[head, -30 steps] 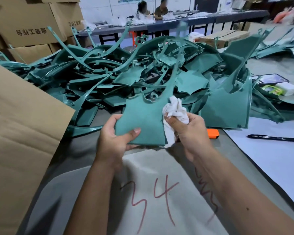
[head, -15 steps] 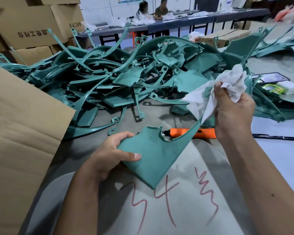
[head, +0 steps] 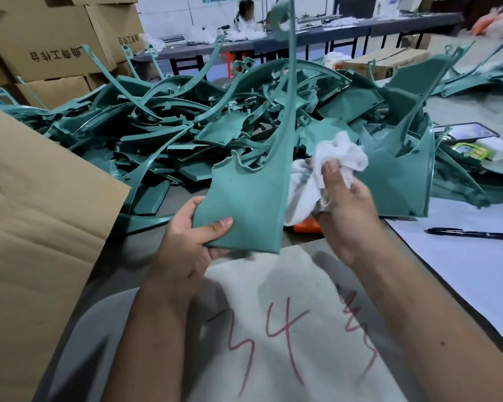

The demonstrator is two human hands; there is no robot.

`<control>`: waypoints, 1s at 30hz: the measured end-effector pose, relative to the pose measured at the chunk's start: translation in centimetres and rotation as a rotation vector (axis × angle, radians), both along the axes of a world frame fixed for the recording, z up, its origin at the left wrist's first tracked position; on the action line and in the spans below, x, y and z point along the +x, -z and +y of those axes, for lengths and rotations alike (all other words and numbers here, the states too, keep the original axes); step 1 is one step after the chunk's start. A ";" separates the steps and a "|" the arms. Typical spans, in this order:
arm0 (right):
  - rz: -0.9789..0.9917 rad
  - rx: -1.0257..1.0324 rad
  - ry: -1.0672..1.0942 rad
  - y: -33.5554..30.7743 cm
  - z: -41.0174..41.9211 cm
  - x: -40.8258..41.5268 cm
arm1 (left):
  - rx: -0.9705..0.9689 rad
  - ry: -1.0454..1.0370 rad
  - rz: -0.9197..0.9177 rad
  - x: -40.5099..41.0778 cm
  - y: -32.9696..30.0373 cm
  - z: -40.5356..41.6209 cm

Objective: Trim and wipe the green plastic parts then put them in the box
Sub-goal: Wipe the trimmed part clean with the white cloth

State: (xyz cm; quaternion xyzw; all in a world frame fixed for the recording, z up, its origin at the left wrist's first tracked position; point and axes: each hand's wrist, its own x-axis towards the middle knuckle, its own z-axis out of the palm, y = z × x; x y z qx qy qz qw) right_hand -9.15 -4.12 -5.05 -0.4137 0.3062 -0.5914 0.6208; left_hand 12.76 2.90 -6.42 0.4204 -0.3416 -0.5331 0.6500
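Currently left hand (head: 186, 242) gripping green plastic part (head: 250, 204) upright by lower corner, right hand (head: 346, 210) clutching white cloth (head: 331, 166) beside it

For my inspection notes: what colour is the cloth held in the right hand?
White. The cloth is bunched in the right hand; the head view shows it clearly.

You are holding a green plastic part (head: 246, 204) upright by its lower left corner, its flat matte face turned toward you and its long thin arm rising high above the pile. A crumpled white cloth (head: 325, 172) is sitting just beside its right edge. More green parts (head: 172, 132) are lying heaped on the counter (head: 134, 250) behind, and a cardboard box (head: 35, 227) is standing at your left.
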 end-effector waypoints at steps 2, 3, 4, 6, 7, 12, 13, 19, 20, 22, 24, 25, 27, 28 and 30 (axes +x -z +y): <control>0.251 -0.107 -0.104 0.6 1.1 1.3 | 0.016 -0.166 0.009 -1.5 0.5 -0.5; 0.357 -0.183 -0.134 1.0 1.6 2.0 | 0.012 -0.219 0.023 -2.2 0.6 -0.7; 0.397 -0.225 -0.156 1.2 2.1 2.7 | 0.006 -0.268 0.031 -2.6 0.5 -0.7; 0.425 -0.255 -0.179 1.5 2.4 3.2 | -0.023 -0.346 0.046 -2.7 0.3 -0.8; 0.427 -0.275 -0.195 1.4 2.5 3.2 | -0.047 -0.373 0.066 -2.7 0.2 -0.7; 0.531 -0.404 0.068 1.2 2.1 2.6 | -0.117 -0.317 0.085 -4.6 -0.2 -0.9; 0.573 -0.441 0.187 1.2 1.9 2.4 | -0.110 -0.350 -0.027 -5.0 -0.1 -0.9; 0.879 -0.686 0.564 1.0 1.9 1.9 | -0.051 -0.140 -0.432 -6.0 1.1 -1.0; 0.881 -0.712 0.568 1.0 2.1 2.1 | -0.044 -0.083 -0.349 -6.0 1.2 -1.0; 0.835 -0.763 0.554 0.8 2.2 2.0 | -0.070 -0.006 -0.223 -6.1 1.1 -0.7; 0.725 -0.766 0.439 0.7 2.2 1.8 | -0.107 0.059 -0.107 -6.2 0.8 -0.4; 0.648 -0.758 0.322 0.6 2.3 1.7 | -0.122 0.090 -0.064 -6.4 0.7 -0.4; 0.544 -0.743 0.089 0.5 3.0 1.9 | -0.137 0.165 -0.005 -6.8 0.7 -0.1; 0.523 -0.718 -0.005 0.5 3.5 2.2 | -0.113 0.193 0.011 -7.0 0.6 0.1; 0.465 -0.618 -0.126 0.7 4.1 2.6 | -0.155 0.236 0.027 -6.6 0.9 0.0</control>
